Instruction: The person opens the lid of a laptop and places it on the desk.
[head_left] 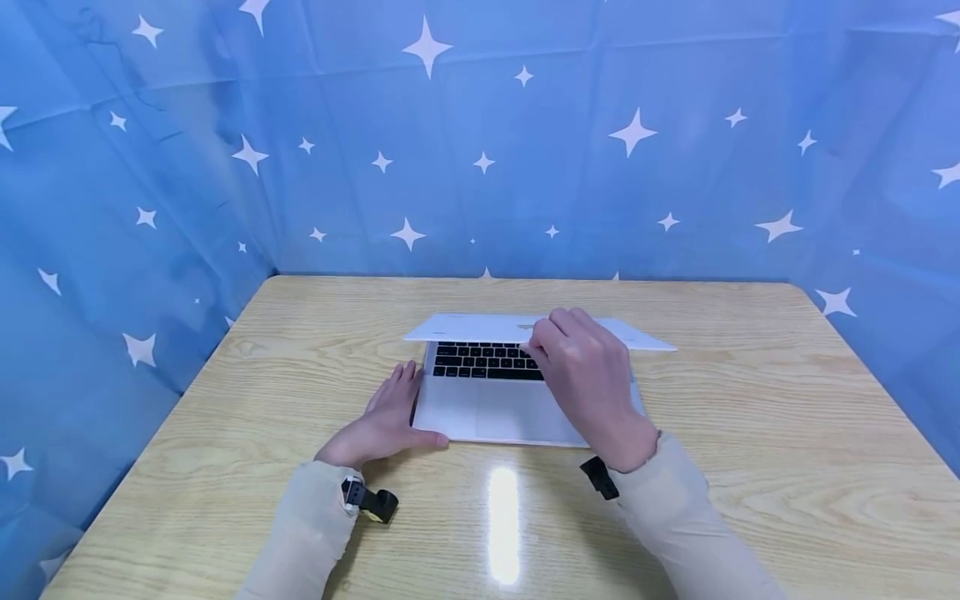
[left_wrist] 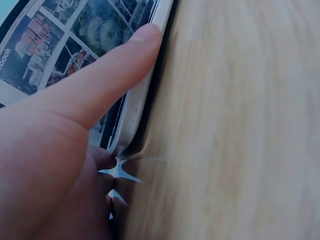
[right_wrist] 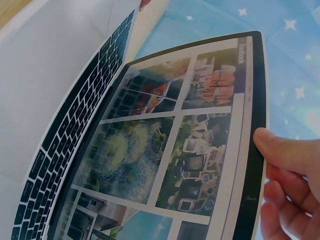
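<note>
A silver laptop (head_left: pixel 483 412) lies on the wooden table with its lid (head_left: pixel 480 327) partly raised and tilted over the keyboard (head_left: pixel 483 363). My right hand (head_left: pixel 588 383) pinches the lid's top edge. In the right wrist view, the thumb (right_wrist: pixel 267 140) rests on the black bezel, with the other fingers behind the lid. The screen (right_wrist: pixel 120 155) shows several pictures. At the near left corner of the base, my left hand (head_left: pixel 382 425) lies spread, fingers along the side and thumb against the front edge. The left wrist view shows that thumb (left_wrist: pixel 115 72) touching the pale edge.
The wooden table (head_left: pixel 750 400) extends around the laptop on every side. Behind it and to both sides hangs a blue cloth (head_left: pixel 525 200) with white stars. Black straps with small devices sit at both wrists, including a left one (head_left: pixel 371 500).
</note>
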